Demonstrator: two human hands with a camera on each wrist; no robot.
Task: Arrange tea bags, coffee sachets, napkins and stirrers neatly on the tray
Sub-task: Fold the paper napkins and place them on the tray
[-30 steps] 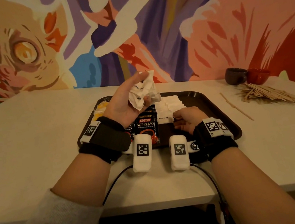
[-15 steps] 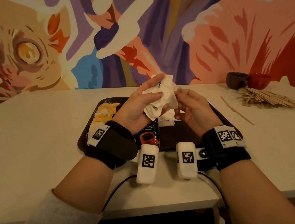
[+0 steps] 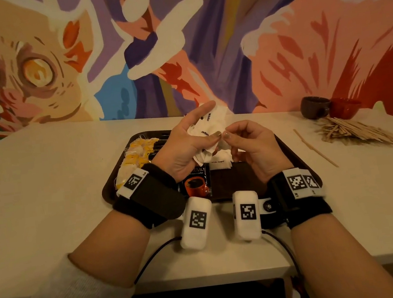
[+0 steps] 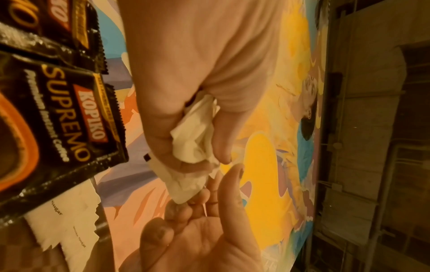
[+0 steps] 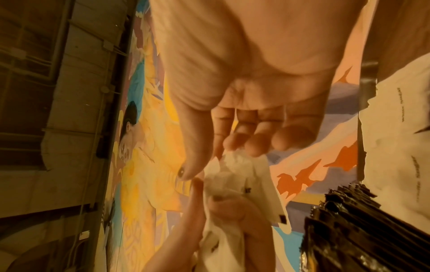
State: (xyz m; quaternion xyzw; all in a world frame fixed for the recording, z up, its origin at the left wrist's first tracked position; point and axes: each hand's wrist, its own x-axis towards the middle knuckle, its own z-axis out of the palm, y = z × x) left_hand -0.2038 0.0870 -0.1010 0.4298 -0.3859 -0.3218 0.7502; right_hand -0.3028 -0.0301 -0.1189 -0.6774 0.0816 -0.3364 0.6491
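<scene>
Tray (image 3: 298,161) sits dead center on the table (image 3: 47,192). On it: tea bags (image 3: 134,156) at 9 o'clock, coffee sachets (image 3: 196,183) next to them toward 6, sugar packets (image 3: 220,162) mid-tray. Stirrers (image 3: 354,129) off-tray at 3, two cups (image 3: 315,107) behind them.

Crumpled white sugar packets (image 3: 207,132) held above dark tray (image 3: 298,158), yellow tea bags (image 3: 134,156) left, black coffee sachets (image 3: 196,183) centre, wooden stirrers (image 3: 354,129) off-tray on the right

Right hand (image 5: 244,103) fingertips pinch crumpled white sachets (image 5: 235,176); left hand (image 5: 232,220) grips them below.

Table (image 3: 47,192) — tray (image 3: 298,161); stirrers (image 3: 351,127); cups (image 3: 315,107).
</scene>
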